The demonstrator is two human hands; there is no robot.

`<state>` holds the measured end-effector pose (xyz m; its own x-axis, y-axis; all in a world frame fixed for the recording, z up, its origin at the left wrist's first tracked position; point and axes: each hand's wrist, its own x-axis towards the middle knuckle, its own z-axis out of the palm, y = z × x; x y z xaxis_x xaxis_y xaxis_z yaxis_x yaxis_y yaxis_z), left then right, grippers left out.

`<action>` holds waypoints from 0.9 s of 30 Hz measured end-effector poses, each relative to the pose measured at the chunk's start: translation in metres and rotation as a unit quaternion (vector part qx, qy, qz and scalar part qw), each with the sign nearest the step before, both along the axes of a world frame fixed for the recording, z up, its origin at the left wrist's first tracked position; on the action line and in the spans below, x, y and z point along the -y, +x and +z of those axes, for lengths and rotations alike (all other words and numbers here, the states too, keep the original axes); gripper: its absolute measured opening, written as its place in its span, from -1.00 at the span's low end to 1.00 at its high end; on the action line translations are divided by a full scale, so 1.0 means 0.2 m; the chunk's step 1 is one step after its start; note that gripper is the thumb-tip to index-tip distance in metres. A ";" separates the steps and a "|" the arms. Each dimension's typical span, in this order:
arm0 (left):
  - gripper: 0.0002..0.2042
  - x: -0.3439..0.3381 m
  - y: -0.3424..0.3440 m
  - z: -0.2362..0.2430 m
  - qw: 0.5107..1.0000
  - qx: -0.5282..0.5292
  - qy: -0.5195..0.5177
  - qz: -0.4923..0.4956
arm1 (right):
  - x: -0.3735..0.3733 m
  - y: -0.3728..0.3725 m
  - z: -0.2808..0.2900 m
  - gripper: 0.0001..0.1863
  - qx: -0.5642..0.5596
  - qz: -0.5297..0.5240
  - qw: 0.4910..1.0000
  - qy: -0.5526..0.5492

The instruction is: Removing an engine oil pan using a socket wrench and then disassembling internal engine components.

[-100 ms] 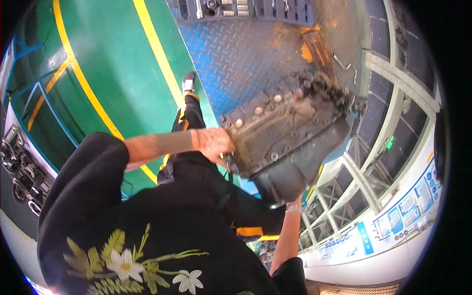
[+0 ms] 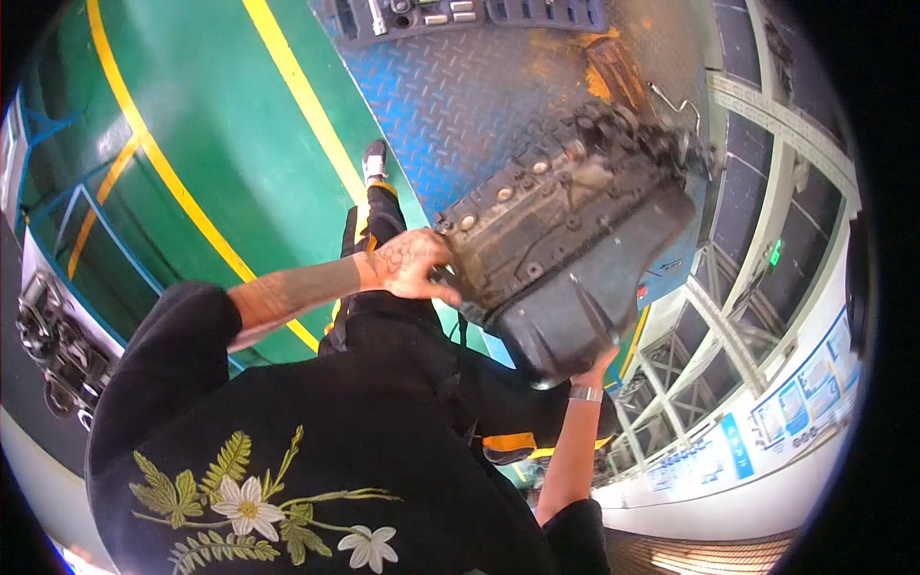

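A dirty, dark engine [image 2: 565,216] lies tilted in front of me, its valve cover up and a smooth black oil pan [image 2: 575,326] along its near right side. At the engine's left end, my left hand [image 2: 412,265] has its fingers curled over the edge and its thumb bent below. My right hand [image 2: 602,362] grips the lower near corner of the oil pan from beneath. Most of the right fingers are hidden by the pan.
A blue, worn tread-plate table [image 2: 431,96] lies under the engine. On it are an open socket set [image 2: 441,17], a rusty brown block [image 2: 618,72] and a thin bent metal rod [image 2: 678,103]. Engine parts [image 2: 62,345] sit at the far left, near a blue frame [image 2: 105,220].
The engine has tipped, showing more of the oil pan's side. My right hand has shifted slightly right and up with it. The left thumb stands more clearly apart from the fingers.
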<state>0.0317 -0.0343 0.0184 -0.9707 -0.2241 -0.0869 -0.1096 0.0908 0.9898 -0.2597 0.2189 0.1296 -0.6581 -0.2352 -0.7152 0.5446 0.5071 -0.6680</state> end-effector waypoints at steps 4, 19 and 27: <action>-0.74 0.02 0.16 -0.40 0.990 0.068 0.033 0.122 | 0.30 0.21 -0.05 -0.47 -0.092 -0.191 0.976 0.058; -0.68 0.05 0.29 -0.80 0.989 -0.002 0.082 0.123 | 0.46 0.23 -0.21 -0.44 -0.162 -0.195 0.967 0.002; -0.68 0.13 0.25 -0.42 0.918 0.246 0.274 0.150 | 0.18 0.10 -0.25 -0.45 -0.100 -0.108 0.986 -0.072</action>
